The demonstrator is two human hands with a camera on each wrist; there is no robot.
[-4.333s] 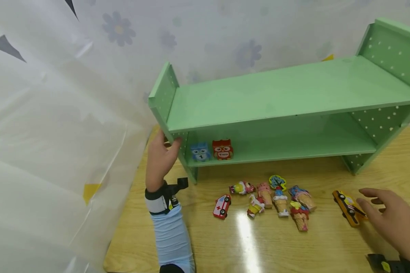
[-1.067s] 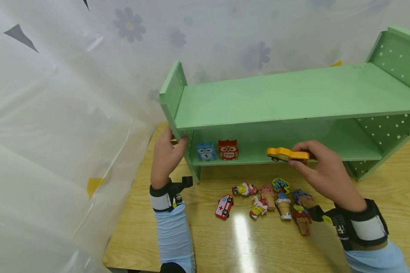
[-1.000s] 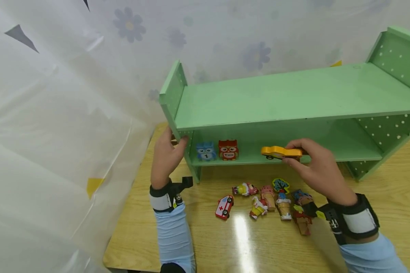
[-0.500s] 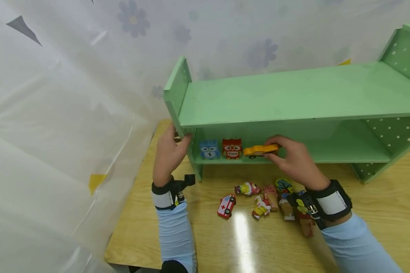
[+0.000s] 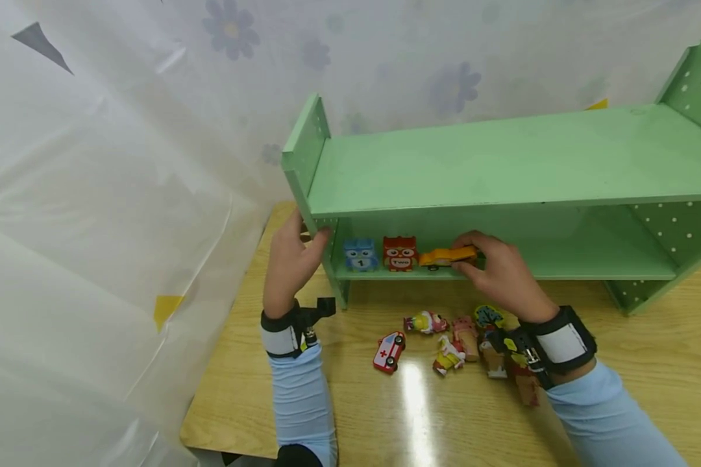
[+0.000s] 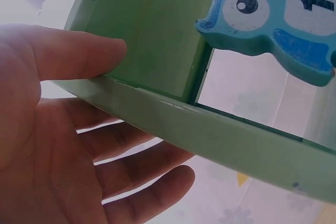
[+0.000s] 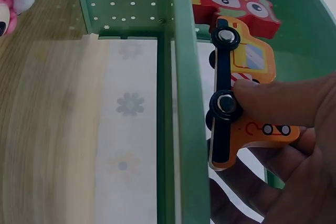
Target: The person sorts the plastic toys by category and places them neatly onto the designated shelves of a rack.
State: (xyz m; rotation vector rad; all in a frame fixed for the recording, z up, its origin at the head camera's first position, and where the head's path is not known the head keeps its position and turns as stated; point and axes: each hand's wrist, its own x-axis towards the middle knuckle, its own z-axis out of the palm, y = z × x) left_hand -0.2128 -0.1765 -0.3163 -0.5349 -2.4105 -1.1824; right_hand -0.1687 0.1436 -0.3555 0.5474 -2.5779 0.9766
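Observation:
The green two-tier shelf (image 5: 473, 168) stands on the wooden table. My left hand (image 5: 287, 269) holds its left side panel, thumb inside and fingers outside in the left wrist view. My right hand (image 5: 505, 275) pinches an orange toy tow truck (image 7: 244, 72) between thumb and fingers, at the front of the lower tier. Its wheels face the shelf's front edge in the right wrist view. Left of the truck stands a red owl block (image 5: 400, 254) marked "Two", close to its nose. Further left is a blue owl block (image 5: 360, 255) marked 1.
On the table before the shelf lie a toy ambulance (image 5: 389, 352), a pink-and-yellow figure (image 5: 425, 322), a white-and-yellow figure (image 5: 448, 355), a tree piece (image 5: 489, 316) and several ice-cream-cone toys (image 5: 466, 337). My right wrist and its camera partly cover some cones. White sheeting (image 5: 122, 162) hangs behind and left.
My right hand picked the tow truck up from the table at the right and carried it left onto the lower tier beside the red owl. My left hand keeps holding the side panel.

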